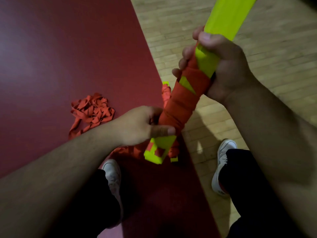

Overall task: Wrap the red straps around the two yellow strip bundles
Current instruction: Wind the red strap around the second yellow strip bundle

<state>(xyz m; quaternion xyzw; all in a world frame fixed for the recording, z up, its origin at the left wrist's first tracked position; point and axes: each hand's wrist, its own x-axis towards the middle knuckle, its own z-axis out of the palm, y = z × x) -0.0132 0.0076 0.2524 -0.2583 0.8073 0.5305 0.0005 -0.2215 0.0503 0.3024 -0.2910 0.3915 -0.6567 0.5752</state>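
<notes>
A yellow strip bundle (228,16) slants from top right down to centre, its middle wound in red strap (181,102). My right hand (221,66) grips the bundle at the upper end of the wrapping. My left hand (142,126) grips the lower end of the wrapped part, thumb across it. Below my left hand the bundle's yellow end (159,148) sticks out. A second bundle (166,91), also wound in red, lies on the floor behind and is mostly hidden. A loose red strap pile (92,110) lies on the red mat, left of my left hand.
The dark red mat (68,48) covers the left and centre; the wooden floor (257,83) lies to its right. My two white shoes (113,174) (223,162) and dark trouser legs are at the bottom.
</notes>
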